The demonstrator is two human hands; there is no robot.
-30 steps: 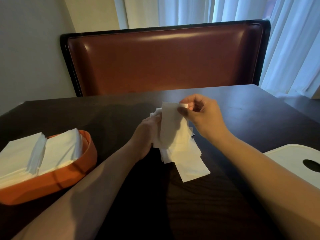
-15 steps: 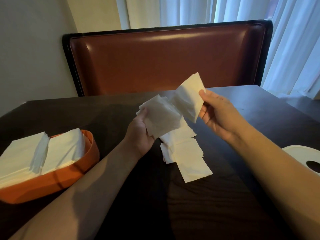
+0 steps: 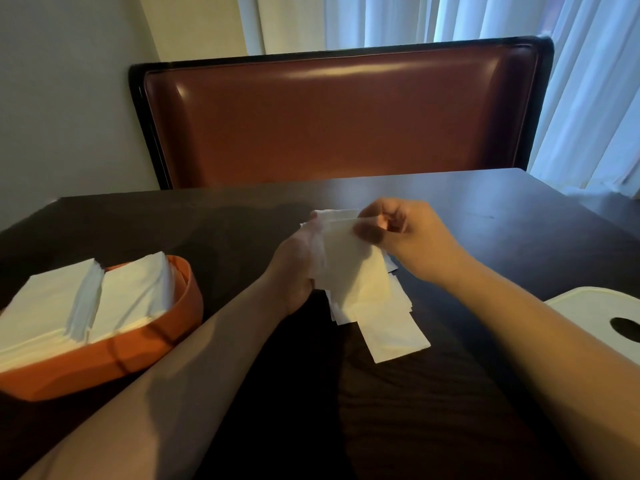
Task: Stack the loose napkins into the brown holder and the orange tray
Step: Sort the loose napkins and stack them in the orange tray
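Observation:
A loose pile of white napkins (image 3: 391,323) lies on the dark table (image 3: 485,220) at the centre. Above it my left hand (image 3: 294,265) grips a small stack of napkins (image 3: 346,261), held upright. My right hand (image 3: 405,233) pinches the top edge of the front napkin of that stack between thumb and fingers. At the left stands the orange tray (image 3: 152,344), holding two stacks of white napkins (image 3: 86,299) side by side. The brown holder is not in view.
A white plastic lid or board with a dark round hole (image 3: 595,313) lies at the right table edge. A brown padded bench back (image 3: 339,116) stands behind the table, with white curtains (image 3: 588,81) beyond it on the right.
My right hand, which had lifted a napkin up and away to the right, has come back down and now pinches the napkin against the stack in my left hand.

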